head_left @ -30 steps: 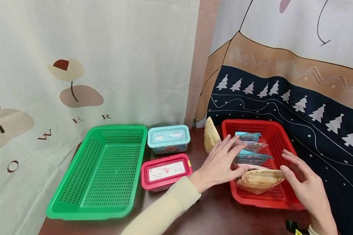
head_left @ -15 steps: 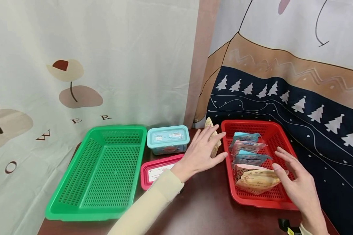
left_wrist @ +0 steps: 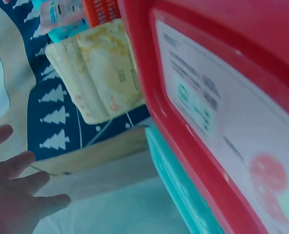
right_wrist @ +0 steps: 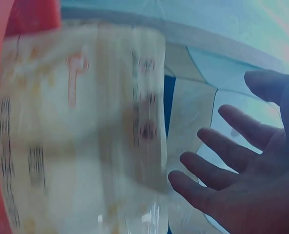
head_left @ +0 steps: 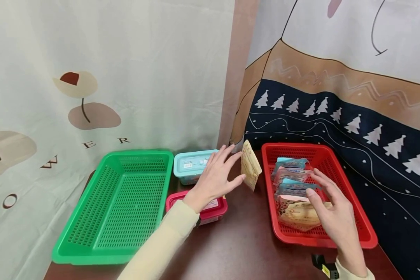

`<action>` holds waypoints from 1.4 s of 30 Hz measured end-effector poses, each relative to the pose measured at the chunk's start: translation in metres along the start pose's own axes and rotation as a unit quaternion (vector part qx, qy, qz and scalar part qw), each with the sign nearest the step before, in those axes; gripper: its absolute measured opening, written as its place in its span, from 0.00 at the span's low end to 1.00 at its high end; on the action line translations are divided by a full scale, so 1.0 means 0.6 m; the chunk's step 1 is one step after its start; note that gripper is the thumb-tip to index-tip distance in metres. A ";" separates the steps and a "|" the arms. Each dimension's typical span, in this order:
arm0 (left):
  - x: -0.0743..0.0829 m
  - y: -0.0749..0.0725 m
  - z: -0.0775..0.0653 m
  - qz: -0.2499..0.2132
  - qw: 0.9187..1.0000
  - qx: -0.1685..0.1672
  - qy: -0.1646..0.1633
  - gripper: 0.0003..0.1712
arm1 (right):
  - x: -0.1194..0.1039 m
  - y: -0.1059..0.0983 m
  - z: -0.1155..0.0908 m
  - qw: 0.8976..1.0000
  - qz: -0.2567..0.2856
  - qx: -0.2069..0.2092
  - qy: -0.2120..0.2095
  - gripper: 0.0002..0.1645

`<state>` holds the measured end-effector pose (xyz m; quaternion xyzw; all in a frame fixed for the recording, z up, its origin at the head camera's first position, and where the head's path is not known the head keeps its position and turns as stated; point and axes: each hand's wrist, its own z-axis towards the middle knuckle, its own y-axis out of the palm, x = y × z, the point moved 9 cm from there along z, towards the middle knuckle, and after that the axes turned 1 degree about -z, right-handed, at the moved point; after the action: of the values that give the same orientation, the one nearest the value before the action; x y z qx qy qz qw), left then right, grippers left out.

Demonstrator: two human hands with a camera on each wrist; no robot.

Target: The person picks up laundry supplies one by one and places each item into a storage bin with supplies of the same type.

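My left hand (head_left: pixel 211 177) hovers with spread fingers over the blue-lidded box (head_left: pixel 189 162) and the pink-lidded box (head_left: pixel 215 208), holding nothing. Just right of its fingertips, a cream packet (head_left: pixel 251 165) stands on edge on the table. My right hand (head_left: pixel 337 212) is held over the red basket (head_left: pixel 362 233), fingers apart and holding nothing. It partly hides a cream packet (head_left: pixel 299 216) at the basket's front. Behind that packet stand blue and pink packets (head_left: pixel 290 175) in a row. In the right wrist view, a cream packet (right_wrist: pixel 86 126) lies beside the right hand's fingertips.
A green basket (head_left: pixel 129 210) sits at the left of the dark brown table (head_left: pixel 241 241). Printed curtains (head_left: pixel 161 77) hang behind everything. A black strap with a yellow mark (head_left: pixel 325 268) is on the right wrist.
My left hand has moved left, away from the packets in the red basket, past the standing cream packet to above the lidded boxes. My right hand has shifted left over the basket.
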<state>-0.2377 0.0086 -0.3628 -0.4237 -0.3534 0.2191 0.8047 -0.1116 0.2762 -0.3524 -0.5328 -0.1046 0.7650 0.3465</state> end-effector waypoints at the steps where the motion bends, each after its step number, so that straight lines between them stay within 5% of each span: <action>1: -0.006 -0.001 -0.003 -0.002 1.000 -0.002 -0.007 0.39 | -0.004 0.005 0.000 1.000 0.003 -0.001 0.002 0.27; 13: -0.067 -0.031 -0.034 -0.051 0.995 0.010 -0.088 0.43 | -0.061 0.093 0.004 0.999 0.044 -0.021 0.005 0.31; 22: -0.093 -0.048 -0.055 -0.076 0.989 0.029 -0.122 0.44 | -0.091 0.180 0.022 0.997 0.027 -0.062 0.025 0.47; 31: -0.105 -0.064 -0.067 -0.098 0.985 0.047 -0.137 0.43 | -0.071 0.245 0.052 0.996 0.053 -0.013 0.068 0.53; 42: -0.099 -0.087 -0.078 -0.124 0.979 0.041 -0.155 0.43 | -0.009 0.289 0.061 0.980 0.101 0.058 0.162 0.50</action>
<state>-0.2388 -0.0833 -0.3601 -0.3044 -0.5145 0.1945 0.7777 -0.2156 0.1526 -0.4252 -0.6366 0.0517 0.7040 0.3105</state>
